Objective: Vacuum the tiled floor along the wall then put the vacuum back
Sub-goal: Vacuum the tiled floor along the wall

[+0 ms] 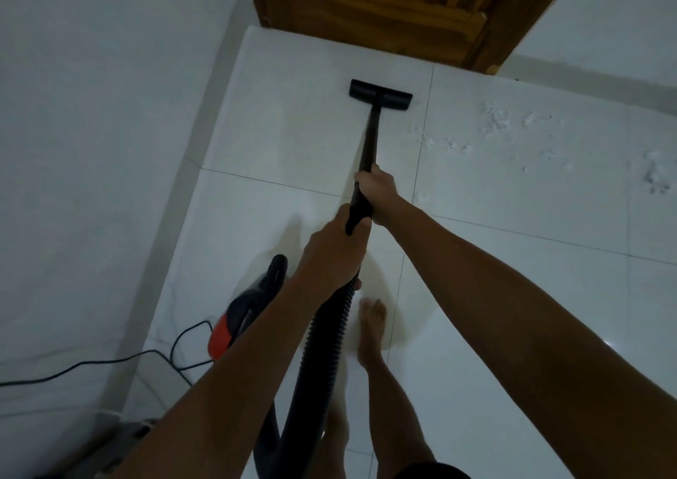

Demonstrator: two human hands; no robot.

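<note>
A black vacuum wand (370, 138) runs forward to a flat black floor head (380, 93) resting on the white tiled floor (476, 277) near the wooden door. My right hand (377, 189) grips the wand higher up. My left hand (329, 255) grips its lower end, where the ribbed black hose (322, 346) begins. The hose curves down past my legs. The vacuum's black and red body (245, 313) sits on the floor at the left, beside the white wall (91, 149).
A brown wooden door (395, 13) closes the far end. White crumbs and dust (498, 119) are scattered on the tiles to the right. A black power cord (110, 363) trails left along the wall. My bare foot (372, 328) stands by the hose.
</note>
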